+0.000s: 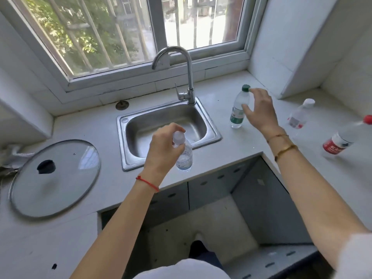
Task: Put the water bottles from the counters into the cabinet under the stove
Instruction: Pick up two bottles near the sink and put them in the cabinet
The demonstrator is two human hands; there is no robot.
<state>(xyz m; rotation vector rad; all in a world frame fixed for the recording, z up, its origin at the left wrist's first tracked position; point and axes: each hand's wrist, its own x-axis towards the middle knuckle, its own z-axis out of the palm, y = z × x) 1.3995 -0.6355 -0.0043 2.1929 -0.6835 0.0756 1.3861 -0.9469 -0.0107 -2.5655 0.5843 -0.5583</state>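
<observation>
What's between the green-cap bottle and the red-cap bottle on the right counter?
In the head view, the right hand reaching at the green-cap bottle, then a white-cap bottle on the counter, before the red-cap bottle.

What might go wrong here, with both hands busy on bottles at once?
The right hand is open around the green-capped bottle without gripping it yet; a clumsy close could tip it over on the counter. The left hand holds the clear bottle only near its cap, at the edge of the sink, so it might slip into the basin. The red-labelled bottle stands near the counter's front edge, where a passing arm could knock it off.
</observation>
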